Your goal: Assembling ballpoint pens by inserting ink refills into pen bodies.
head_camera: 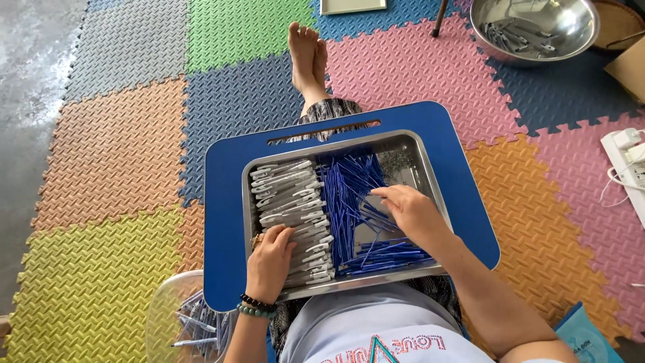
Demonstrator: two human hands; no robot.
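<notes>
You sit on the foam mat floor point(114, 154) with a blue lap tray point(228, 222) across your legs as a worktop, so the steel tray point(430, 176) on it stays level and within easy reach of both hands.

Inside the steel tray the parts are sorted by kind: grey pen barrels point(290, 202) stacked in a column on the left, thin blue refills point(346, 195) in a loose heap in the middle and along the near right, which lets each hand work its own pile.

Your left hand point(270, 259) lies over the near end of the grey barrels, fingers curled down onto them; whether they pinch one barrel I cannot tell. Your right hand point(410, 210) rests on the blue refills, fingers bent and closed lightly on a refill or two at the fingertips, though the grip itself is hard to make out.

A clear plastic tub point(181, 323) with pens in it stands at your left hip, just beside the lap tray and close to the left hand. A steel bowl point(537, 27) with more grey parts sits well apart, beyond your feet on the right. A white power strip point(628, 165) lies at the right edge.
</notes>
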